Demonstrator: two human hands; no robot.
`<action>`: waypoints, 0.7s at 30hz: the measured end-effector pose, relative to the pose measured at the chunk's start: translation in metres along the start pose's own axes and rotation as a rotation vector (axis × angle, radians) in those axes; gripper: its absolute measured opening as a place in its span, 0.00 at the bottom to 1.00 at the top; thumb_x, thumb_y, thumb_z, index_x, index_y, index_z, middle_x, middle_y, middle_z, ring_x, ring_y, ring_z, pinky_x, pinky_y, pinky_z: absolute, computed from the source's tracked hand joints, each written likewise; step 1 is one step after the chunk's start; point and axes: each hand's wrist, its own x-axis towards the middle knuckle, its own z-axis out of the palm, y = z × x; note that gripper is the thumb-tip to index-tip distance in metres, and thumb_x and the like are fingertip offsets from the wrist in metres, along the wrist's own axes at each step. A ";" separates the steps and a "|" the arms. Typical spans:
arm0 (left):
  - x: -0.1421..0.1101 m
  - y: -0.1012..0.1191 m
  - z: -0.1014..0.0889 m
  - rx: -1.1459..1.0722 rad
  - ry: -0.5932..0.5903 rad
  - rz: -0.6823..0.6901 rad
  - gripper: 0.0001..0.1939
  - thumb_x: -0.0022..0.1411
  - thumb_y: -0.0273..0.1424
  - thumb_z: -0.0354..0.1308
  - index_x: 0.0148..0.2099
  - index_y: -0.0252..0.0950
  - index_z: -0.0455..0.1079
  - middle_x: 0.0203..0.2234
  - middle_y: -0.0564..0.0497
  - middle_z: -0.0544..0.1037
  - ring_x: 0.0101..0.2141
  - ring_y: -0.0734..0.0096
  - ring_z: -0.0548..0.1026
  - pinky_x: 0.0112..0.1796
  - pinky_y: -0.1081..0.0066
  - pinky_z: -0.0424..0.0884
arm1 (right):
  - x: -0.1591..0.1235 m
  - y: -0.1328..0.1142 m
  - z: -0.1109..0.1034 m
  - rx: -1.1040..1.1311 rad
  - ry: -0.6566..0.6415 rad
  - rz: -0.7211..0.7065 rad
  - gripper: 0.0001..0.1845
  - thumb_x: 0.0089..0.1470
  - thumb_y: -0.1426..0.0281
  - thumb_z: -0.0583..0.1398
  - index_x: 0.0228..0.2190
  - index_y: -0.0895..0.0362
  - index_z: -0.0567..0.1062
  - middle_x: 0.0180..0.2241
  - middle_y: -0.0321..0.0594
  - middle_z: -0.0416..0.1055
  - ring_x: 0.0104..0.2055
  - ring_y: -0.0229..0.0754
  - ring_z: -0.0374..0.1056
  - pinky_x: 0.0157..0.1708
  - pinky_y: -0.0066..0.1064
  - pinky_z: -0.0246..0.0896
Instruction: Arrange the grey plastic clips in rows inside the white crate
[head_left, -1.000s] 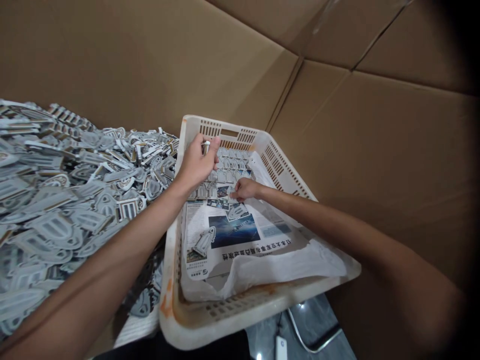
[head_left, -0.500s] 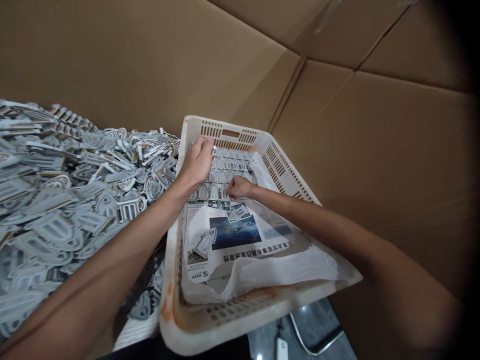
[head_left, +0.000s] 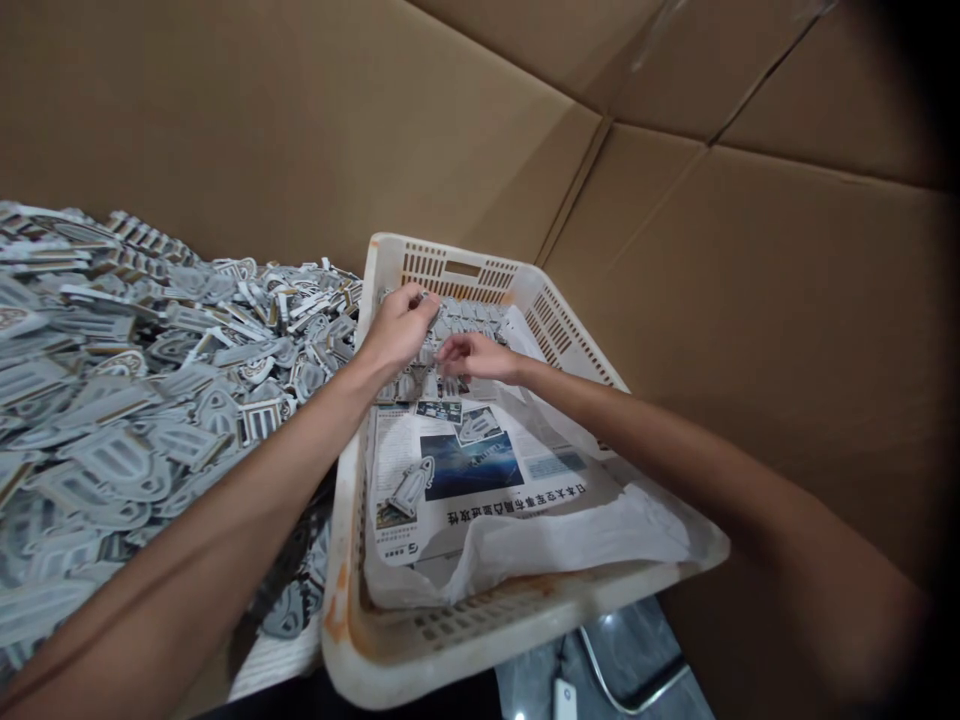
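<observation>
arranging step, by the look: left hand [head_left: 397, 325] pinches a grey flat piece [head_left: 424, 297] at the crate's [head_left: 390, 640] far end; right hand [head_left: 469, 355] curls onto laid rows [head_left: 469, 320] (newspaper-lined); next calls for neat alignment.

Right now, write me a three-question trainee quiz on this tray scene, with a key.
1. True or false: the white plastic tray is lined with newspaper.
2. Where does the big heap of grey shield-shaped pieces lie: A) left of the tray, B) inside the tray, C) right of the tray?
3. Fill in: the left hand and the right hand are both at the ____ end of the tray, over the rows of pieces laid there.

Key
1. True.
2. A.
3. Far.
</observation>
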 end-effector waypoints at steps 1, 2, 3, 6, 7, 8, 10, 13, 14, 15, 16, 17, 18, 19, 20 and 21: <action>0.000 0.000 -0.001 0.012 -0.003 0.015 0.10 0.66 0.35 0.58 0.33 0.38 0.70 0.27 0.51 0.71 0.30 0.69 0.66 0.35 0.67 0.64 | -0.003 -0.007 -0.004 0.110 -0.071 -0.045 0.15 0.49 0.74 0.66 0.41 0.58 0.75 0.36 0.39 0.77 0.33 0.37 0.71 0.28 0.25 0.64; 0.000 0.000 -0.002 0.026 0.002 0.032 0.09 0.66 0.36 0.59 0.34 0.38 0.73 0.28 0.51 0.73 0.31 0.69 0.67 0.36 0.66 0.65 | -0.007 -0.013 -0.008 0.188 -0.118 -0.075 0.17 0.49 0.74 0.66 0.43 0.57 0.74 0.36 0.39 0.77 0.34 0.38 0.71 0.28 0.25 0.65; -0.001 0.000 -0.003 0.039 0.011 0.049 0.08 0.65 0.36 0.60 0.36 0.38 0.75 0.29 0.51 0.75 0.32 0.69 0.69 0.37 0.66 0.65 | -0.010 -0.019 -0.011 0.229 -0.132 -0.096 0.18 0.48 0.74 0.67 0.44 0.56 0.74 0.37 0.39 0.77 0.35 0.38 0.71 0.28 0.25 0.65; -0.003 0.002 -0.005 0.046 -0.016 0.070 0.10 0.64 0.38 0.62 0.40 0.37 0.79 0.33 0.50 0.80 0.34 0.68 0.71 0.38 0.67 0.66 | -0.018 -0.033 -0.015 0.231 -0.013 -0.170 0.18 0.50 0.68 0.70 0.41 0.55 0.72 0.36 0.38 0.74 0.35 0.37 0.70 0.30 0.26 0.67; -0.005 0.002 -0.005 0.045 -0.072 0.073 0.12 0.65 0.39 0.62 0.40 0.37 0.79 0.34 0.49 0.80 0.34 0.68 0.72 0.39 0.67 0.66 | -0.020 -0.035 -0.015 0.219 0.037 -0.193 0.18 0.51 0.66 0.71 0.40 0.55 0.71 0.35 0.37 0.73 0.35 0.37 0.70 0.31 0.26 0.67; -0.006 0.003 -0.004 0.044 -0.149 0.073 0.13 0.65 0.40 0.61 0.39 0.36 0.79 0.33 0.49 0.81 0.35 0.68 0.73 0.39 0.67 0.67 | -0.021 -0.037 -0.015 0.211 0.075 -0.208 0.19 0.52 0.65 0.72 0.40 0.55 0.71 0.35 0.37 0.73 0.35 0.37 0.70 0.31 0.26 0.68; -0.009 0.005 -0.003 0.057 -0.287 0.059 0.15 0.67 0.41 0.59 0.35 0.36 0.78 0.32 0.48 0.81 0.34 0.67 0.74 0.40 0.66 0.68 | -0.022 -0.039 -0.014 0.205 0.112 -0.221 0.19 0.52 0.65 0.72 0.40 0.56 0.71 0.33 0.36 0.72 0.34 0.36 0.70 0.32 0.27 0.69; -0.008 0.003 0.000 0.073 -0.199 -0.012 0.16 0.70 0.43 0.56 0.38 0.37 0.74 0.30 0.46 0.79 0.33 0.65 0.74 0.38 0.65 0.69 | -0.024 -0.037 -0.017 0.197 0.117 -0.186 0.18 0.55 0.67 0.71 0.44 0.56 0.72 0.31 0.35 0.72 0.29 0.35 0.70 0.30 0.28 0.69; -0.007 0.001 0.001 0.077 -0.106 -0.041 0.16 0.71 0.45 0.55 0.40 0.37 0.72 0.31 0.45 0.79 0.33 0.64 0.74 0.36 0.64 0.69 | -0.025 -0.034 -0.018 0.184 0.119 -0.151 0.18 0.56 0.68 0.70 0.46 0.56 0.73 0.30 0.35 0.72 0.27 0.35 0.70 0.29 0.28 0.69; -0.005 -0.001 0.001 0.075 -0.019 -0.070 0.16 0.71 0.47 0.54 0.42 0.38 0.70 0.31 0.45 0.78 0.33 0.62 0.74 0.35 0.64 0.69 | -0.026 -0.029 -0.020 0.158 0.112 -0.096 0.17 0.55 0.71 0.69 0.46 0.57 0.74 0.28 0.35 0.72 0.26 0.35 0.70 0.28 0.28 0.69; -0.003 -0.003 0.001 0.065 0.042 -0.096 0.18 0.72 0.49 0.53 0.42 0.39 0.69 0.31 0.44 0.78 0.33 0.61 0.74 0.35 0.64 0.69 | -0.026 -0.022 -0.021 0.119 0.100 -0.024 0.16 0.54 0.73 0.69 0.45 0.58 0.75 0.27 0.35 0.72 0.25 0.36 0.70 0.27 0.28 0.70; -0.001 -0.005 0.001 0.052 0.075 -0.115 0.18 0.72 0.50 0.52 0.42 0.40 0.68 0.31 0.44 0.77 0.32 0.60 0.74 0.34 0.63 0.69 | -0.026 -0.014 -0.022 0.074 0.094 0.056 0.13 0.52 0.76 0.68 0.41 0.59 0.76 0.26 0.36 0.72 0.25 0.36 0.70 0.27 0.28 0.71; 0.001 -0.007 0.001 0.040 0.079 -0.125 0.19 0.72 0.51 0.52 0.41 0.40 0.68 0.30 0.44 0.76 0.32 0.60 0.74 0.34 0.63 0.69 | -0.026 -0.003 -0.023 0.032 0.101 0.134 0.11 0.50 0.78 0.67 0.37 0.60 0.76 0.26 0.37 0.73 0.25 0.37 0.71 0.27 0.28 0.71; 0.002 -0.008 0.001 0.027 0.067 -0.129 0.19 0.71 0.51 0.52 0.40 0.40 0.67 0.29 0.44 0.75 0.31 0.59 0.73 0.34 0.62 0.68 | -0.026 0.008 -0.023 -0.001 0.127 0.201 0.09 0.48 0.79 0.67 0.34 0.60 0.76 0.26 0.38 0.73 0.25 0.38 0.72 0.27 0.28 0.71; 0.002 -0.009 0.001 0.015 0.050 -0.127 0.19 0.71 0.50 0.52 0.39 0.40 0.68 0.29 0.44 0.75 0.31 0.59 0.73 0.34 0.62 0.68 | -0.026 0.019 -0.024 -0.029 0.167 0.254 0.08 0.47 0.79 0.67 0.31 0.60 0.75 0.26 0.39 0.74 0.26 0.38 0.72 0.27 0.27 0.72; 0.002 -0.009 0.001 0.009 0.036 -0.126 0.19 0.71 0.50 0.52 0.39 0.40 0.68 0.29 0.44 0.75 0.30 0.59 0.73 0.34 0.62 0.68 | -0.026 0.030 -0.024 -0.057 0.208 0.299 0.07 0.46 0.78 0.67 0.30 0.60 0.75 0.26 0.40 0.75 0.27 0.39 0.73 0.27 0.27 0.72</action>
